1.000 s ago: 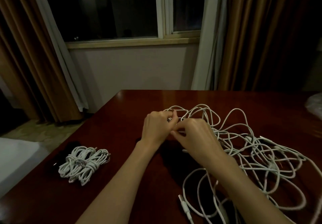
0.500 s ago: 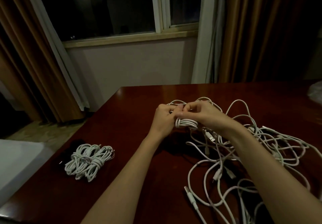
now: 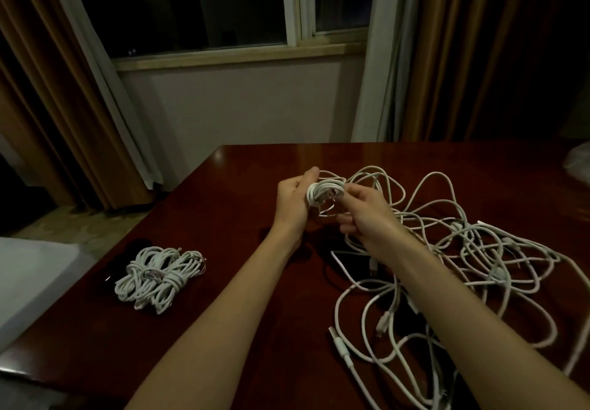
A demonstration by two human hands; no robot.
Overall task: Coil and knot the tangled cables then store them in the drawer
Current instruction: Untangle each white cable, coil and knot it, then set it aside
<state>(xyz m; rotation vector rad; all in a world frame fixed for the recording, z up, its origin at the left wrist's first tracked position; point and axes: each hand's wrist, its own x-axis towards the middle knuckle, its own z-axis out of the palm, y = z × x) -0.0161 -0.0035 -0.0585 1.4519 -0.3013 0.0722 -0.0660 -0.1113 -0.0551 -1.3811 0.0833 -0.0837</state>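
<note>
A small coil of white cable (image 3: 324, 193) is wound around the fingers of my left hand (image 3: 292, 200), held above the middle of the dark red table (image 3: 242, 180). My right hand (image 3: 367, 215) pinches the cable at the coil's right side. The strand runs from there into a big tangle of white cables (image 3: 472, 250) spread over the table's right half, with a USB plug (image 3: 338, 344) lying near the front. A pile of coiled, knotted white cables (image 3: 159, 277) lies on the left part of the table. No drawer is in view.
The table's left edge (image 3: 79, 285) drops off beside a white surface (image 3: 32, 278). A pale plastic bag (image 3: 578, 167) sits at the far right edge. Behind the table are a wall, a dark window and brown curtains (image 3: 57, 84).
The coil on my left hand has grown thicker. My right hand went over the coil and now sits at its right side, lower. The camera has shifted slightly.
</note>
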